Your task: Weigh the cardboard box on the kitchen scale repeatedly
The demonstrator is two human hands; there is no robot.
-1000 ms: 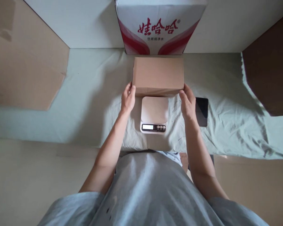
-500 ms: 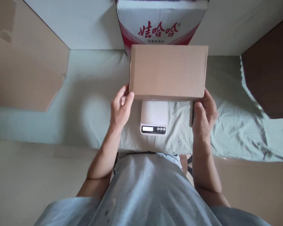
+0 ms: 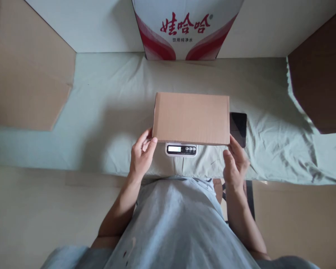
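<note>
A plain brown cardboard box [image 3: 190, 118] lies flat over the small white kitchen scale [image 3: 181, 149], hiding all of it but the display strip and buttons. My left hand [image 3: 141, 157] holds the box's near left corner, with the thumb against its edge. At the near right corner, the fingers of my right hand [image 3: 235, 164] are tucked at the box's underside. Both forearms reach in from below, over my grey shirt.
A black phone [image 3: 238, 127] lies on the pale green cloth [image 3: 106, 112], right of the box. A red-and-white printed carton [image 3: 184, 30] stands against the back wall. Flat cardboard sheets lie at the left [image 3: 25, 86], and a darker brown one at the right [image 3: 322, 86].
The box was lifted from in front of the printed carton, brought toward me and lowered over the scale. Both hands came back with it, staying at its near corners.
</note>
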